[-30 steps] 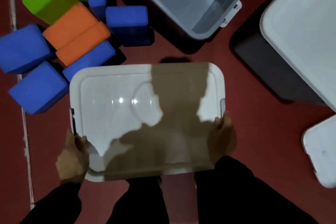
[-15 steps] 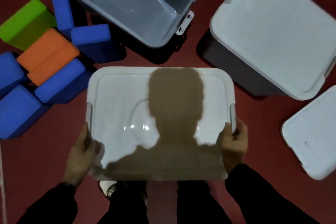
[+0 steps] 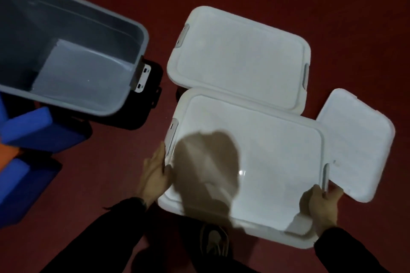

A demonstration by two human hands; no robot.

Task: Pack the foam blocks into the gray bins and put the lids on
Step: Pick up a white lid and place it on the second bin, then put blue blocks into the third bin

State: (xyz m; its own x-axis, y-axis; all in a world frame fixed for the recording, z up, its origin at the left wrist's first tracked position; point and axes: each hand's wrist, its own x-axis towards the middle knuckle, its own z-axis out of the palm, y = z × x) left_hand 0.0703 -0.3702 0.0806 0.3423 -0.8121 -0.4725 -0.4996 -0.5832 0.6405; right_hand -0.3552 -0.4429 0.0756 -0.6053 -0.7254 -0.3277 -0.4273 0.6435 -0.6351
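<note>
I hold a lidded bin by its white lid [image 3: 266,150], low and right of centre. My left hand [image 3: 154,175] grips its left edge below the grey latch. My right hand [image 3: 319,208] grips its near right corner. The bin body under this lid is hidden. Just behind it stands a second bin closed with a white lid [image 3: 241,55]. An open gray bin [image 3: 135,29] sits at upper left, with nothing visible inside. Blue foam blocks [image 3: 28,126] and a sliver of an orange block [image 3: 7,155] lie at the left edge.
A loose white lid [image 3: 359,139] lies on the dark red floor to the right, partly under the lid I hold. My shoe [image 3: 214,242] shows below the held lid. Bare floor stretches between the open bin and my left hand.
I have carried the lidded bin to the right, up against the closed bin and over the loose lid. The view swung right, so the foam blocks slid to the left edge.
</note>
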